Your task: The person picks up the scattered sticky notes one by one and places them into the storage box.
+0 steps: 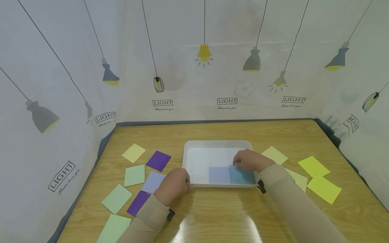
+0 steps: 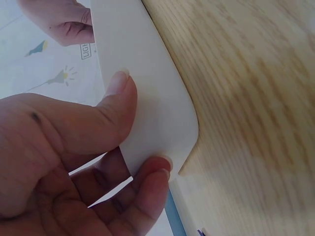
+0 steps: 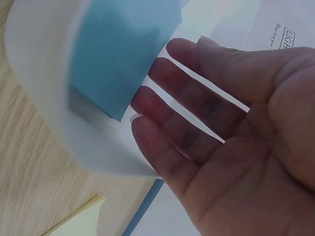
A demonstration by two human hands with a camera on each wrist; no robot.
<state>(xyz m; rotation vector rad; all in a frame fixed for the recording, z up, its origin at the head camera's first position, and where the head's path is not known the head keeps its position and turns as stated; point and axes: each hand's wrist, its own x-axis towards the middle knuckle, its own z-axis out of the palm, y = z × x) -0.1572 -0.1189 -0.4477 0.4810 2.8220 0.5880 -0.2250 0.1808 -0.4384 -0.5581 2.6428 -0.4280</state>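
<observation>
A shallow white tray [image 1: 202, 153] stands on the table. Its near left corner is pinched by my left hand [image 1: 173, 185], with the thumb on the outer wall in the left wrist view. Inside, a lilac sticky note pad [image 1: 219, 175] lies along the near wall. Beside it, in the near right corner, is a blue-teal sticky note pad [image 1: 242, 176]. My right hand [image 1: 250, 160] reaches into the tray over that pad. Its fingers [image 3: 165, 105] are nearly straight, with the tips along the edge of the teal pad [image 3: 123, 54].
Left of the tray lie pale green pads [image 1: 134, 175], purple pads [image 1: 158, 160], a lilac pad [image 1: 153, 182] and a pale yellow one [image 1: 133, 153]. To the right are pale yellow pads [image 1: 274, 154] and bright yellow pads [image 1: 324, 189]. A lamp-printed curtain [image 1: 188, 77] surrounds the wooden table [image 1: 218, 216].
</observation>
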